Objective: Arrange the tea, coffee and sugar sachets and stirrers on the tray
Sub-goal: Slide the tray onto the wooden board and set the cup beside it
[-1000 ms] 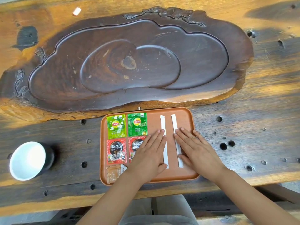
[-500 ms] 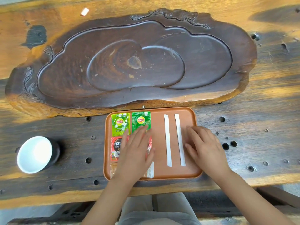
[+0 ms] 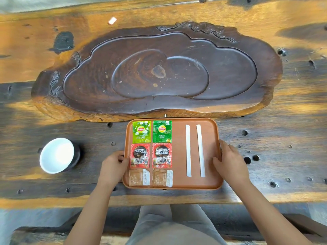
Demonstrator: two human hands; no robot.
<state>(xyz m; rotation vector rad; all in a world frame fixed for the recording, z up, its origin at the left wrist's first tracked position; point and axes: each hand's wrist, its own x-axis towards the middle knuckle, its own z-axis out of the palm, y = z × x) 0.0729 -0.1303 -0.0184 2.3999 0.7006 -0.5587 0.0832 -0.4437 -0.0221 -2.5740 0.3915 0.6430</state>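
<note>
An orange-brown tray [image 3: 178,184] lies on the wooden table in front of me. On its left half sit two green Lipton tea sachets [image 3: 142,131] [image 3: 162,131], two red Nescafe coffee sachets [image 3: 140,155] [image 3: 161,155] below them, and two brown sugar sachets [image 3: 139,177] [image 3: 162,178] in the nearest row. Two white wrapped stirrers [image 3: 188,150] [image 3: 200,150] lie parallel on the right half. My left hand [image 3: 113,167] grips the tray's left rim. My right hand [image 3: 228,163] grips its right rim.
A large dark carved wooden tea board [image 3: 159,73] fills the table behind the tray. A white-lined dark cup [image 3: 57,155] stands to the left. A small pale scrap [image 3: 112,20] lies at the far back. The table has several holes to the right.
Both hands have left the sachets and stirrers and moved out to the tray's side rims. The sachets now lie uncovered in neat rows.
</note>
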